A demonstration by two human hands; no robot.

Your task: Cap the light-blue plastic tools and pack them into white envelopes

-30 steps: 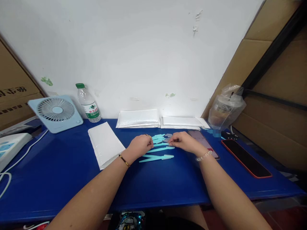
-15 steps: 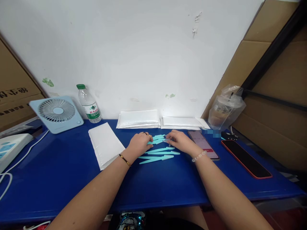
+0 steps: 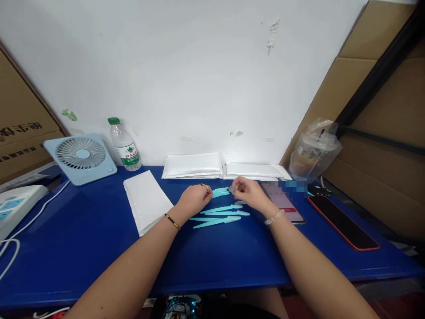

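Observation:
My left hand (image 3: pixel 195 198) is closed around the handle ends of several thin turquoise eyebrow razors (image 3: pixel 220 192), which point right. Their handles are hidden under its fingers. Facing it, my right hand (image 3: pixel 247 191) pinches a small clear plastic piece (image 3: pixel 231 189) beside the razors' right ends; it looks like a blade cover. Another clear piece (image 3: pixel 240 203) lies just below the right fingers. Nearer me on the table, several loose turquoise razors (image 3: pixel 217 221) rest crosswise over one another.
A white padded envelope (image 3: pixel 148 201) lies left of my left hand. Stacks of white envelopes (image 3: pixel 193 165) stand along the wall. A fan (image 3: pixel 81 157) and water bottle (image 3: pixel 124 146) are at the left. Two phones (image 3: pixel 343 223) and a bagged drink (image 3: pixel 312 153) are at the right.
My right hand has shifted slightly up, its fingers drawn together on the clear piece. My left fingers have curled in more over the razors. The loose razors have stayed put.

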